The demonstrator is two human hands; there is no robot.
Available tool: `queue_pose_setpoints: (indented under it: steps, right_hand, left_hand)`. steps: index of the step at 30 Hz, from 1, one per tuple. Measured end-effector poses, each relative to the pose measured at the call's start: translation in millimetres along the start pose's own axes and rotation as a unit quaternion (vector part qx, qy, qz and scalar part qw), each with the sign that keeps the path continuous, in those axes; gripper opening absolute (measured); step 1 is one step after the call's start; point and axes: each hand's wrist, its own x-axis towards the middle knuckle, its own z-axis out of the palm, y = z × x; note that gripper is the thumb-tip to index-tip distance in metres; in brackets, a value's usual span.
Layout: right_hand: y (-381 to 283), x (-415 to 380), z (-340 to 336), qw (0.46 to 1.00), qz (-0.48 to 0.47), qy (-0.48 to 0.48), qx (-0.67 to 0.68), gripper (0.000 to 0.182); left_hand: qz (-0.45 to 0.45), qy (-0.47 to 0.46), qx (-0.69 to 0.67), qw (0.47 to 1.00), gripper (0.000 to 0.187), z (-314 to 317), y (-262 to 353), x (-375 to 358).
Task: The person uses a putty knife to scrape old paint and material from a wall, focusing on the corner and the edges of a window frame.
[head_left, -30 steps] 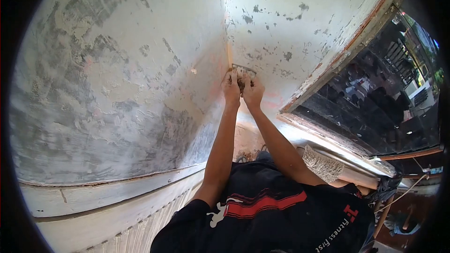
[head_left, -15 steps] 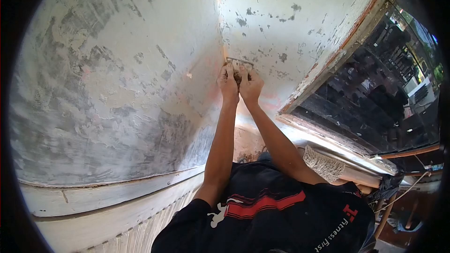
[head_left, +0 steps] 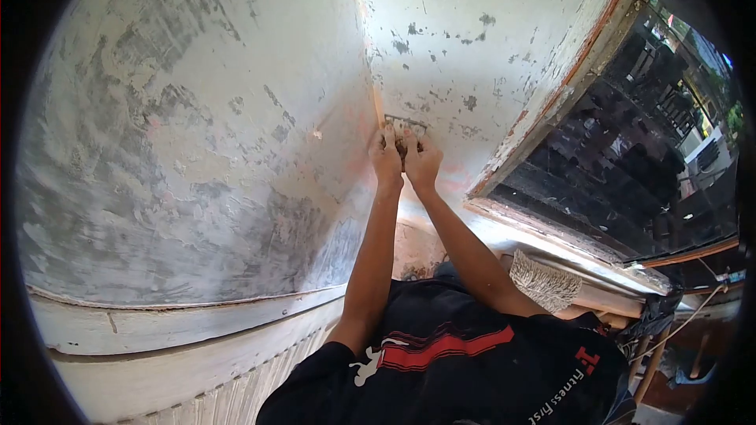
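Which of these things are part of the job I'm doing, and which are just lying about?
Likely part of the job:
- blade, held by your left hand and right hand
- patchy wall behind it

Apparently just lying about:
- shaggy, mop-like thing
- dark plastic, lower right

- A black or very dark T-shirt (head_left: pixel 465 389) with short sleeves: the left sleeve (head_left: pixel 315 366) is plain, the right sleeve (head_left: pixel 581 324) partly in view.
- A broad red stripe (head_left: pixel 445 350) with wavy edges and thin dark red lines along its upper side.
- A white figure print (head_left: pixel 367 367) at one end of that stripe, with limb-like shapes.
- A blocky red emblem (head_left: pixel 586 360) near the other side, beside slanting white lettering (head_left: pixel 557 396) that reads "Fitness First".
- No gloves on the left hand (head_left: pixel 386 161) or right hand (head_left: pixel 423 164); both forearms are bare.
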Motion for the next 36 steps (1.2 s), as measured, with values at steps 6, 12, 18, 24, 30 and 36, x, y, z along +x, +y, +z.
queue_pose_setpoints:
  steps: [6, 12, 18, 24, 30, 36]
  right_hand:
    - [-6, 12, 6, 0.996, -0.086, 0.032, -0.018, 0.038]
    - [-30, 13, 4, 1.0, -0.008, 0.0, -0.009, 0.031]
    - [-23, 15, 5, 0.998, -0.057, 0.021, -0.001, 0.036]
    - [-55, 33, 10, 0.995, -0.085, 0.046, 0.018, 0.028]
    - [-19, 15, 2, 0.996, -0.084, 0.042, -0.006, 0.031]
    - [-6, 5, 1, 0.998, -0.053, 0.022, -0.017, 0.031]
  left_hand:
    - [0.019, -0.019, -0.061, 0.998, 0.025, 4, 4, 8]
    - [-0.006, -0.004, -0.046, 0.999, 0.025, 5, 11, 12]
    - [0.056, -0.009, -0.069, 0.996, 0.026, 8, 6, 14]
    - [0.132, -0.024, 0.027, 0.991, 0.026, 22, 45, 23]
    - [0.086, -0.016, 0.038, 0.995, 0.024, 6, 10, 10]
    - [0.028, -0.019, -0.017, 0.999, 0.024, -5, -16, 10]
